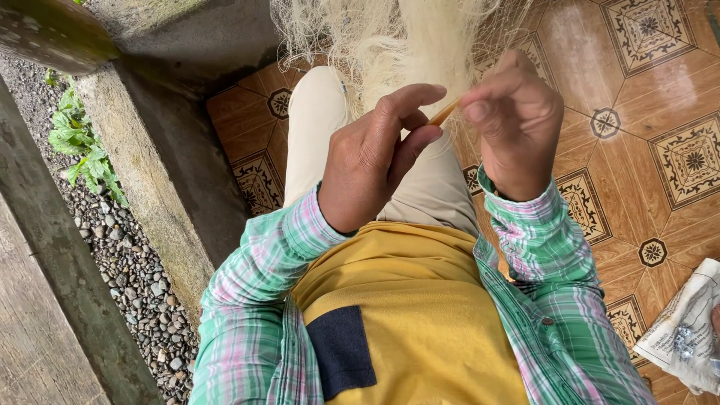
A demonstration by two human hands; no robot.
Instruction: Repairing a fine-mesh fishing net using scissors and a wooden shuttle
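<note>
Both hands pinch a thin stick (pixel 444 113) at the top middle: left hand (pixel 375 154), right hand (pixel 514 120); the fiber bunch (pixel 390 45) above looks mostly loose

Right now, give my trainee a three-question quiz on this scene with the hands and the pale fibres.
1. True or false: the left hand and the right hand meet at a thin orange-tan stick.
2. What hangs over the lap? A) bundle of pale, hair-like fibres B) blue rope C) metal chain
3. Fill in: the crumpled newspaper lies on the patterned brown ___ floor.

Key: 1 true; 2 A; 3 tile.
</note>
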